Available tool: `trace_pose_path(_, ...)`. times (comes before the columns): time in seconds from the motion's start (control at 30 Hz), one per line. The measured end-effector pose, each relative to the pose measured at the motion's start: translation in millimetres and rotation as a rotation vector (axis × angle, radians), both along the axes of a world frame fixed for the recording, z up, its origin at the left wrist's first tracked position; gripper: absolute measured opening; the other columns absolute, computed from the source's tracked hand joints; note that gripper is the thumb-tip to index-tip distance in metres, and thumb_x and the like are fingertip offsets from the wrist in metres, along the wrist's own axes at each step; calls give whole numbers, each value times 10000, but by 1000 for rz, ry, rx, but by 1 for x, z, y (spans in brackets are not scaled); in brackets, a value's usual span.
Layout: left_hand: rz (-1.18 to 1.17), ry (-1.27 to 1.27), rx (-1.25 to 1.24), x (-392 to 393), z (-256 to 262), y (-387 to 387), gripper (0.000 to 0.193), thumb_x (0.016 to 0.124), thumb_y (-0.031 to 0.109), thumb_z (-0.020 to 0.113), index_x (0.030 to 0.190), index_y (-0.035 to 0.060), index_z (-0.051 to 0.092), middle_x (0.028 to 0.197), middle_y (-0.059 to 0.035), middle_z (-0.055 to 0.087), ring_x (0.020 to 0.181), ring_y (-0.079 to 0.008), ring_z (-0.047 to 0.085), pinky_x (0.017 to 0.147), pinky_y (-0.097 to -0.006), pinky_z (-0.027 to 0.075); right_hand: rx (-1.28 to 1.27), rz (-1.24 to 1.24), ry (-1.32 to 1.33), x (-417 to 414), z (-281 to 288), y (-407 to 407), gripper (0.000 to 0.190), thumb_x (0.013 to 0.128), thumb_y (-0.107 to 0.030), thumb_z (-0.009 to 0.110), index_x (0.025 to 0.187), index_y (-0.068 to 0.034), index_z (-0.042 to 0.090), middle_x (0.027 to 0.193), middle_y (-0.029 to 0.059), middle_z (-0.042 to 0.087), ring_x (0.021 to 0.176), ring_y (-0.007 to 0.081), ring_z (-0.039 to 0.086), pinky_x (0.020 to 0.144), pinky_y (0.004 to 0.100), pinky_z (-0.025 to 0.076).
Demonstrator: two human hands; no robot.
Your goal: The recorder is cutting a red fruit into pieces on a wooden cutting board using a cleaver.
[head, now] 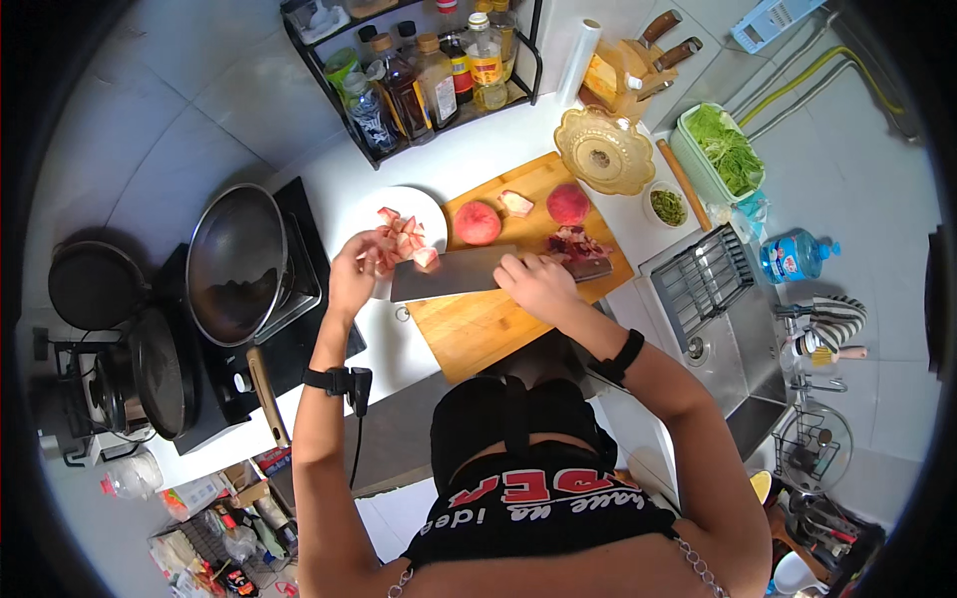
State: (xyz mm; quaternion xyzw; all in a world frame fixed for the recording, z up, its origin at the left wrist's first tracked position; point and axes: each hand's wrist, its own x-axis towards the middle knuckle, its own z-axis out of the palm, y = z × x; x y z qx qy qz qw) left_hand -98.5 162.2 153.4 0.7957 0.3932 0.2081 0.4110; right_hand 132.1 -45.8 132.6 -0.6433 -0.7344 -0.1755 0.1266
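Observation:
My right hand grips the handle of a Chinese cleaver; its broad blade reaches left past the board to the edge of a white plate. Diced peach pieces lie heaped on that plate, and one chunk is at the blade's upper edge. At the plate's left side is my left hand, fingers apart and slightly blurred beside the pieces. On the wooden cutting board are a peeled-looking red peach, a second peach, a cut pale piece and dark red peelings.
Left of the plate, a wok stands on the black cooktop. Behind are a bottle rack, an amber glass bowl and a knife block. A small bowl of chopped greens and the sink lie right.

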Motion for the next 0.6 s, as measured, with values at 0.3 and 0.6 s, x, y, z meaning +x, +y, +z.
trace_pose_path(0.3, -369, 26, 55, 13, -26, -18, 337, 847, -122, 425, 1092, -17, 630, 1015, -160, 654, 950, -285, 641, 877, -315, 484, 37, 68, -156, -22, -7, 24, 82, 749, -177, 586, 746, -117, 530, 805, 40, 466, 644, 186, 535, 575, 283, 483)
trace_pose_path(0.6, -122, -174, 48, 27, -48, -22, 188, 864, -59, 575, 1033, -5, 637, 908, -133, 651, 766, -233, 650, 709, -291, 528, -12, -212, 338, 19, -7, -74, 133, 784, -136, 603, 916, -121, 603, 905, 53, 541, 732, 248, 609, 614, 355, 513)
